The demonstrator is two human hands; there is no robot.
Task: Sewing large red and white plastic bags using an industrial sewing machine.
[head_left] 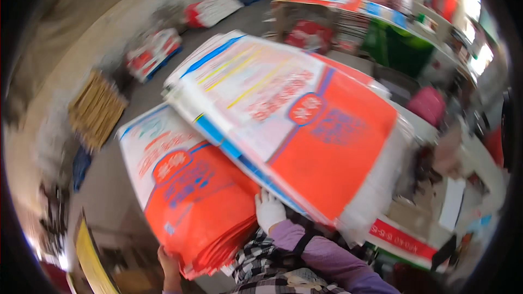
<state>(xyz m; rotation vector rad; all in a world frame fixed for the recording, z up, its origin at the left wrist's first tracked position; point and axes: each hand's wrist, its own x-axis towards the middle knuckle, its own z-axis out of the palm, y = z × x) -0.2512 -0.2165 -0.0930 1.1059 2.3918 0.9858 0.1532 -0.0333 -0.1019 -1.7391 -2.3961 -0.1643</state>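
A stack of red-orange and white printed bags (190, 182) lies tilted in front of me, its near edges fanned out. My left hand (170, 267), bare, is closed around the near left corner of this stack, with part of the fingers hidden. At the opposite edge, my right hand (269, 212) in a white glove grips the bags, its fingers over the edge and its thumb out of sight. Above and to the right sits a larger, thicker stack of similar bags (327, 136). It overlaps the first stack, and its lower edge is close to my right fingers.
Brown folded bundles (97, 110) and wrapped packs (153, 53) sit along the left wall. At the back right, tables bear flat printed sheets (340, 1), with a green cloth (396, 48) hanging there. A pink item (426, 105) and a red-edged box (402, 238) are at right.
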